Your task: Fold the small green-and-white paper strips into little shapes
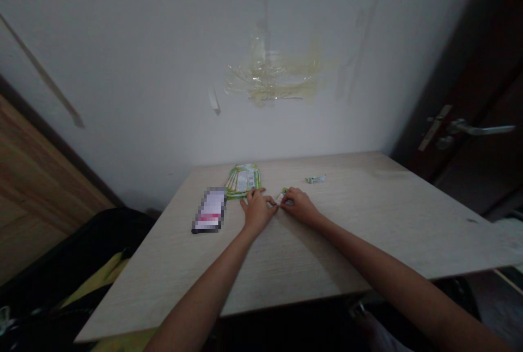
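Note:
Both of my hands meet above the middle of the table. My right hand (300, 206) pinches a small green, yellow and white wrapper (284, 193), partly covered by its fingers. At the wrapper's lower end, the thumb and index finger of my left hand (257, 210) come together in a pinch. The other left fingers spread toward a larger green-and-white printed packet (245, 180), which lies flat near the wall. To the left of that hand lies a phone (210, 210) with a blurred screen. Whatever fine detail sits between the fingertips is too small to make out.
A small torn wrapper piece (316, 179) lies on the pale wooden table (327, 259), right of my hands. Behind it rises a wall (171, 68) with peeling clear tape (281, 82). A dark door with a metal handle (482, 128) stands at right; dark fabric (102, 243) is at left.

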`<state>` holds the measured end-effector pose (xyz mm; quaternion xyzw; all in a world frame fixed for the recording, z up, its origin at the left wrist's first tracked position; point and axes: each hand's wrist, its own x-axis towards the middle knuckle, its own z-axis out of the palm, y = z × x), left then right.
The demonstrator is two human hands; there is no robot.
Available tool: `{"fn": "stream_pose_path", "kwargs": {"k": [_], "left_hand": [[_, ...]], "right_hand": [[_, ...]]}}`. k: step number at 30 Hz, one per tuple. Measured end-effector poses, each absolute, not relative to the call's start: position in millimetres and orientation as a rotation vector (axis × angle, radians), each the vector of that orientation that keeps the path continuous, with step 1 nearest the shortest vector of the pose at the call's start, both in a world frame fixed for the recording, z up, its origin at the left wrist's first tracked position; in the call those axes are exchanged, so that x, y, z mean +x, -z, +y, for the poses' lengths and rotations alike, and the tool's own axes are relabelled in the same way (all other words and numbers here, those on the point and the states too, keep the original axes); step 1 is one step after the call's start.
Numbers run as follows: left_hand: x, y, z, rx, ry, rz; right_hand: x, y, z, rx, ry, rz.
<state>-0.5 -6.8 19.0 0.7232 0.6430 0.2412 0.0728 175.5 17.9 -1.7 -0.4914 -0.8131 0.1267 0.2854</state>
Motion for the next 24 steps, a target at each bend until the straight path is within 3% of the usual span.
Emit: {"fn": "stream_pose_path", "kwargs": {"k": [24], "left_hand": [[-8.8, -16.7, -2.4, 2.130, -0.649, 1.913]], "right_hand": [[179.7, 4.3, 28.5, -1.300, -0.444, -2.162]]}}
